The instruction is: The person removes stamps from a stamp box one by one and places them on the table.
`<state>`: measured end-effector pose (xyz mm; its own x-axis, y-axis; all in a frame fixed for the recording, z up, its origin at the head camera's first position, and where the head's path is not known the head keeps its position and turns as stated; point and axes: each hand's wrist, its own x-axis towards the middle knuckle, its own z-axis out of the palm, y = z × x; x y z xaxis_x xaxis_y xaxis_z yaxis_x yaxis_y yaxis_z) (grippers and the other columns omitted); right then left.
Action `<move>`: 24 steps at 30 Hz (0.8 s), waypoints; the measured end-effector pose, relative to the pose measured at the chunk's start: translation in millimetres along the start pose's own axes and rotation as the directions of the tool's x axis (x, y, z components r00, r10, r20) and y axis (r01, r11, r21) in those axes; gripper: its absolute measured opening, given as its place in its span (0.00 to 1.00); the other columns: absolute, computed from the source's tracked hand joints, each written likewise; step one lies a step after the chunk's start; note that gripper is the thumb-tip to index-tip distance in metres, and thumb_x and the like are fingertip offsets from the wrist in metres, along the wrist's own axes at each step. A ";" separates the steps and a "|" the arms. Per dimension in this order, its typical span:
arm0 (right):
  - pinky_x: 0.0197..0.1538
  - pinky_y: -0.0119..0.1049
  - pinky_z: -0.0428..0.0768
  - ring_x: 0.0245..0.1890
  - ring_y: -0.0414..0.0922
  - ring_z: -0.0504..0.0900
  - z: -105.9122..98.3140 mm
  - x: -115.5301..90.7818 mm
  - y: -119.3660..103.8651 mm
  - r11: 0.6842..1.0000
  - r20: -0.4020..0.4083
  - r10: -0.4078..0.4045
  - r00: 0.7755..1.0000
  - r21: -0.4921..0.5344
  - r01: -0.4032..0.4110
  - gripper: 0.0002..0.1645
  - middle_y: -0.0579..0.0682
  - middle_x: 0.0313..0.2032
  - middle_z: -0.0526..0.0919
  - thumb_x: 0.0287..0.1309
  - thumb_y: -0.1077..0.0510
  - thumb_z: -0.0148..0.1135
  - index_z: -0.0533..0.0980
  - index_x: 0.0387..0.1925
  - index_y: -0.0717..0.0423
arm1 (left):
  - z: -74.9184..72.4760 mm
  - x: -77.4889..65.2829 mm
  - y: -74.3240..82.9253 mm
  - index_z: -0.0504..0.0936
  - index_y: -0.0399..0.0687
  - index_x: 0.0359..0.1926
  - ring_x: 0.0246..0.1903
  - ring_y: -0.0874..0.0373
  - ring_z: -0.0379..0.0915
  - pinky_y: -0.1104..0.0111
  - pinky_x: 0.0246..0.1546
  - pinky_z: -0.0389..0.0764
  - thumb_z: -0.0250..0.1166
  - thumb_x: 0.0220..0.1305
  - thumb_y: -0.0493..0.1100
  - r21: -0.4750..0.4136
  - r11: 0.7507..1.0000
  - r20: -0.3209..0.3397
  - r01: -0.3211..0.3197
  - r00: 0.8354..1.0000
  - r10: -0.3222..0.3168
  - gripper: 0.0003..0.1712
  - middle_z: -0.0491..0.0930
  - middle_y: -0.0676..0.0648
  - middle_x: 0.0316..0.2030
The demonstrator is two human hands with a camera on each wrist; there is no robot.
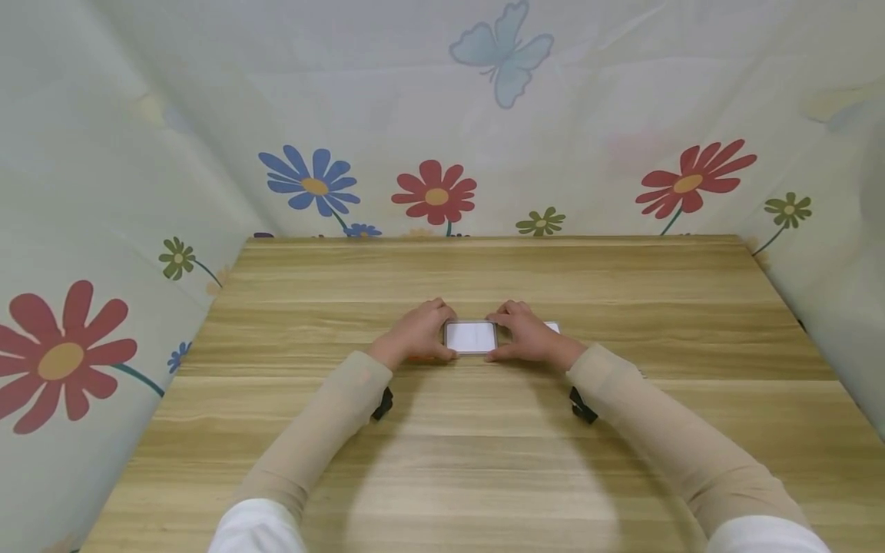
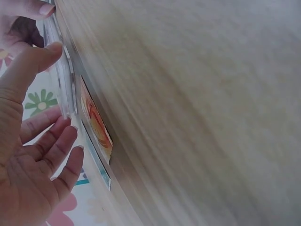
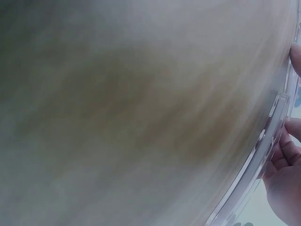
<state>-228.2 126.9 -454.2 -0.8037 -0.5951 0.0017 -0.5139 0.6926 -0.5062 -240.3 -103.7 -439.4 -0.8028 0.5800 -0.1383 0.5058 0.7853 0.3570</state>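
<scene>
At either end of the clear-rimmed white case [image 1: 471,338], your left hand [image 1: 418,330] and your right hand [image 1: 528,336] pinch its corners, thumb on the near edge and fingers on the far one, each spread only as far as the case needs. The case is between your palms at the wooden worktop [image 1: 477,445]. Just left of the case an orange-printed card [image 2: 96,125] shows by your left hand; just right of it a white item [image 1: 552,326] is mostly hidden by your right hand.
</scene>
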 end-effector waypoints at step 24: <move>0.50 0.46 0.72 0.48 0.54 0.67 2.3 -1.2 -0.3 1.000 -0.010 -0.007 1.000 -0.029 0.007 0.45 0.60 0.48 0.72 0.47 0.42 0.72 0.70 0.59 0.68 | -3.6 0.1 -0.8 0.77 0.40 0.55 0.41 0.56 0.68 0.65 0.48 0.73 0.76 0.46 0.51 -0.091 0.994 0.077 0.055 0.996 -0.048 0.35 0.73 0.45 0.48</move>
<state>-226.4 126.5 -456.1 -0.8030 -0.5959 0.0133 -0.5276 0.7001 -0.4811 -241.9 -105.1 -436.4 -0.7998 0.5562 -0.2256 0.4300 0.7932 0.4311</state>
